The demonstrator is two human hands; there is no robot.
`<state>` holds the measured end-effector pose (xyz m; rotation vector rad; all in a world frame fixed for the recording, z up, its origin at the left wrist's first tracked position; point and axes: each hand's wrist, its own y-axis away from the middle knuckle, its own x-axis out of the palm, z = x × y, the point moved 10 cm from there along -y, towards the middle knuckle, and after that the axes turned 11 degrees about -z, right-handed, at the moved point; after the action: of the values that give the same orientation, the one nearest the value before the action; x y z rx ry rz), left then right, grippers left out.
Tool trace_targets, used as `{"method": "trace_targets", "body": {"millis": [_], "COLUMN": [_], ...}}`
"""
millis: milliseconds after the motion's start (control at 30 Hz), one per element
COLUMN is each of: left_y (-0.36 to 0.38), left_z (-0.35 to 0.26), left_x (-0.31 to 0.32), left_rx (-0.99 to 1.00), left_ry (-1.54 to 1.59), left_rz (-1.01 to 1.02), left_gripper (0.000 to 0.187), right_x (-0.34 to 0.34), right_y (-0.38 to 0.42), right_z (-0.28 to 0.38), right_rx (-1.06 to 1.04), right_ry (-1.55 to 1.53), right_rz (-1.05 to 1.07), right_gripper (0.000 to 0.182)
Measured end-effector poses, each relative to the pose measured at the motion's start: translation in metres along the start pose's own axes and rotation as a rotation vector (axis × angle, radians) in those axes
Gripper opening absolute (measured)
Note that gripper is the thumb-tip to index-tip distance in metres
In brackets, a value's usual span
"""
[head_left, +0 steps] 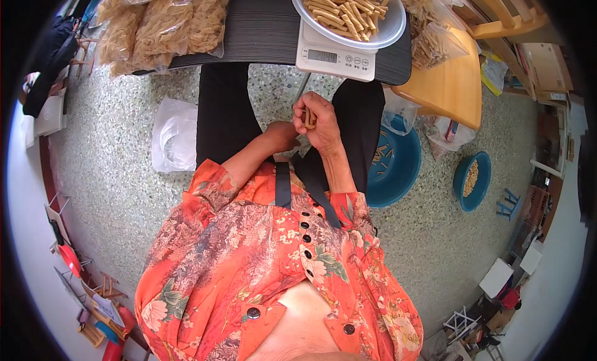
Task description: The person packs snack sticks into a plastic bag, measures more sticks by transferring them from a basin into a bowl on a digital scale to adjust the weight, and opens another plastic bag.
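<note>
My right hand (318, 120) is raised over my lap, its fingers curled round a few short brown sticks (309, 117). Close beside it on the left, my left hand (281, 137) is closed, with its fingers mostly turned away; what it holds, if anything, is hidden. Beyond both hands, at the dark table's (261, 25) near edge, sits a white kitchen scale (336, 61) with a lit display whose digits are too small to read surely. On the scale rests a translucent bowl (388, 36) filled with similar sticks (345, 11).
Bags of brown pieces (177, 25) lie on the table's left, and bagged sticks (429, 44) on the right by a wooden chair (457, 81). A large blue basin (395, 174), a smaller blue basin (472, 182) and a white plastic bag (175, 137) are on the floor.
</note>
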<state>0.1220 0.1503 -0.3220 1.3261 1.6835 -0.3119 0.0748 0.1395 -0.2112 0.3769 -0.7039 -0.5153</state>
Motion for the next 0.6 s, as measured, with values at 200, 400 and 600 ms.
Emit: {"method": "trace_targets", "body": {"millis": [200, 400, 600], "left_y": [-0.003, -0.009, -0.014], "left_z": [-0.001, 0.004, -0.001], "left_x": [-0.001, 0.007, 0.004], "left_rx": [0.003, -0.004, 0.084], "left_ry": [-0.011, 0.032, 0.060], "left_rz": [-0.011, -0.003, -0.067], "left_gripper": [0.032, 0.033, 0.032], "right_x": [0.000, 0.002, 0.035], "right_y": [-0.001, 0.002, 0.050], "right_z": [0.001, 0.005, 0.064], "right_rx": [-0.002, -0.097, -0.234], "right_ry": [-0.041, 0.111, 0.209], "right_rz": [0.020, 0.100, 0.204], "right_gripper": [0.017, 0.022, 0.027]}}
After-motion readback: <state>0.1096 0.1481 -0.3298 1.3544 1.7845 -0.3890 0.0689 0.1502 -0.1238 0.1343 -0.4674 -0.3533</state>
